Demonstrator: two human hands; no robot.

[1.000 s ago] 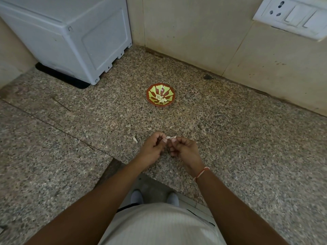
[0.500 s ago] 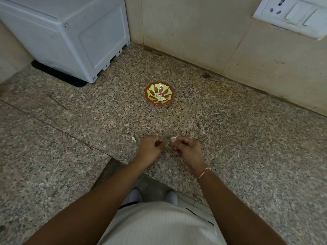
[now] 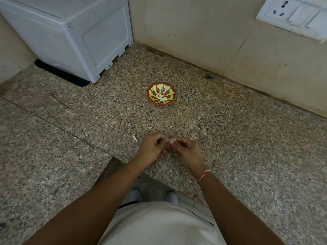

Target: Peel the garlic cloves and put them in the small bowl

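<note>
Granite counter (image 3: 247,138): we count one small bowl (image 3: 161,93) holding several peeled cloves (image 3: 161,98), and two hands (image 3: 153,147) (image 3: 187,150) whose curled fingertips pinch one garlic clove (image 3: 171,141) together, near the counter's front edge.

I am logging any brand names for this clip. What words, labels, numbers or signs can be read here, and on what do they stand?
None can be read.
White appliance: no lettering shows.
Switch plate: only sockets and switches, no marks.
Small bowl: painted pattern, no text.
</note>
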